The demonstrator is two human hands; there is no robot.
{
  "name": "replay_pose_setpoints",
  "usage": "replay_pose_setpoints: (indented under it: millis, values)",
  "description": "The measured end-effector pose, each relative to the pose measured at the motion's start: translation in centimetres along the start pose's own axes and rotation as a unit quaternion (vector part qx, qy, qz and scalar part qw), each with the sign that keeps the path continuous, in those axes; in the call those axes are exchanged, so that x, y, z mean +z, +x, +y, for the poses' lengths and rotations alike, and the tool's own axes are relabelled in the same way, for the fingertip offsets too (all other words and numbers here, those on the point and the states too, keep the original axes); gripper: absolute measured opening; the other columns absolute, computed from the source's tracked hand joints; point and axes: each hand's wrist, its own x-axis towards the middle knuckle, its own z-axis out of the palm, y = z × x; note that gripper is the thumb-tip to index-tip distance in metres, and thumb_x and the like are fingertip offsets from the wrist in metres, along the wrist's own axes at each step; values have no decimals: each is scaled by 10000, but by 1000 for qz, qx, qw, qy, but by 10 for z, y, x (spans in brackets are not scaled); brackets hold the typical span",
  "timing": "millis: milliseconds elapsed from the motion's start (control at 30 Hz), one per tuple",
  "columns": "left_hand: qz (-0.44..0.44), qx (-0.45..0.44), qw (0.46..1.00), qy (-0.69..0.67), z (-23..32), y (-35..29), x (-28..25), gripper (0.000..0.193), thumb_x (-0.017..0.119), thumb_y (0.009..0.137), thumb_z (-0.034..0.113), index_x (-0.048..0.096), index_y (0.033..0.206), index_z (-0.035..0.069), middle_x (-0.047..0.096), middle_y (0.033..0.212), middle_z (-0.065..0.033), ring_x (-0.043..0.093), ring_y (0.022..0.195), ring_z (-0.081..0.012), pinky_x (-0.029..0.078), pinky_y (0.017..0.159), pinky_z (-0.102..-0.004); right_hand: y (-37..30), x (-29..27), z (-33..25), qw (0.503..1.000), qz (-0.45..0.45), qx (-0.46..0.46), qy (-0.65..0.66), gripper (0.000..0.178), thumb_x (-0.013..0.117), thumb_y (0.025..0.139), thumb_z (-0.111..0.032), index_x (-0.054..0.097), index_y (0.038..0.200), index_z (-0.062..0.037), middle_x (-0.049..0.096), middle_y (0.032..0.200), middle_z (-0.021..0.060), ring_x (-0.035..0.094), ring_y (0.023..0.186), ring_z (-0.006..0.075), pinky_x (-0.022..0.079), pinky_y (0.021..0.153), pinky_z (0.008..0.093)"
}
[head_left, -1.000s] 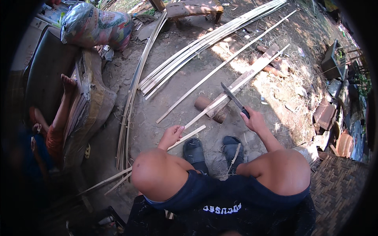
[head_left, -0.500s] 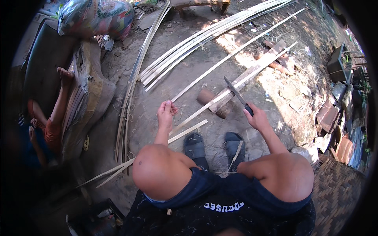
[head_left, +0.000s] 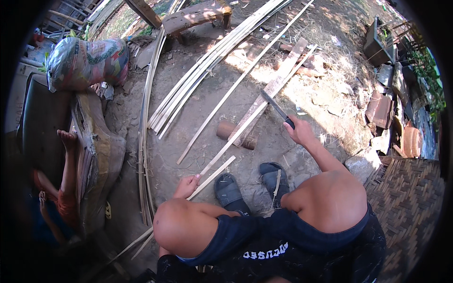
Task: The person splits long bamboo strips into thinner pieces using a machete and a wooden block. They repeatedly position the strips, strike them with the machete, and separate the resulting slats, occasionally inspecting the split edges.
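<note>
My right hand (head_left: pixel 300 130) grips the dark handle of a long knife (head_left: pixel 277 105). The blade lies against a pale bamboo strip (head_left: pixel 246 123) that runs along a wooden board (head_left: pixel 278 84). The board's near end rests on a short log (head_left: pixel 228 130). Down by my left knee, my left hand (head_left: pixel 187 186) pinches the near end of that strip. A second strip (head_left: pixel 214 177) passes close beside this hand and continues beneath my leg. One more long strip (head_left: pixel 222 102) lies on the ground left of the board.
Bundles of strips lie ahead (head_left: pixel 207 66) and to the left (head_left: pixel 143 141). A low wooden bench (head_left: pixel 196 18) and a stuffed sack (head_left: pixel 87 63) stand beyond. At left, another person's bare leg (head_left: pixel 69 160) rests by a worn cushioned seat (head_left: pixel 101 155). A woven mat (head_left: pixel 406 203) is at right.
My left hand has come back toward my knee and now holds the strip's end. The knife remains at the strip over the board. The view has shifted, showing more ground ahead.
</note>
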Motion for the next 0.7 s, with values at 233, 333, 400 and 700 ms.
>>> replay_pose_setpoints:
  millis: [233, 333, 400, 700]
  values:
    - [32, 87, 995, 29, -6, 12, 13, 466, 548, 1032, 425, 706, 918, 1, 599, 647, -18, 516, 563, -73, 429, 532, -263, -24, 12, -20, 989, -28, -137, -39, 434, 626, 948, -405, 612, 1259, -104, 712, 921, 233, 687, 816, 432, 560, 722, 516]
    - [50, 72, 996, -3, -30, 3, 4, 439, 563, 1030, 394, 696, 914, -8, 599, 640, -12, 510, 549, -71, 427, 519, -259, 6, 0, 17, 999, 41, -31, 1, 433, 630, 943, -400, 614, 1259, -104, 712, 924, 231, 690, 833, 423, 559, 729, 514]
    - [26, 25, 998, -50, 17, -3, 21, 427, 568, 1029, 379, 691, 905, -10, 572, 608, 2, 488, 539, -65, 409, 515, -246, -7, 8, -7, 997, 17, -71, 34, 433, 628, 944, -403, 615, 1257, -104, 709, 920, 238, 688, 838, 426, 557, 735, 517]
    - [87, 43, 993, 62, -42, -15, -8, 506, 559, 1021, 410, 689, 757, -2, 589, 592, -48, 512, 536, -96, 399, 512, -286, 10, -10, 17, 998, 53, 41, 18, 400, 621, 956, -369, 628, 1229, -76, 697, 924, 272, 681, 851, 444, 544, 747, 527]
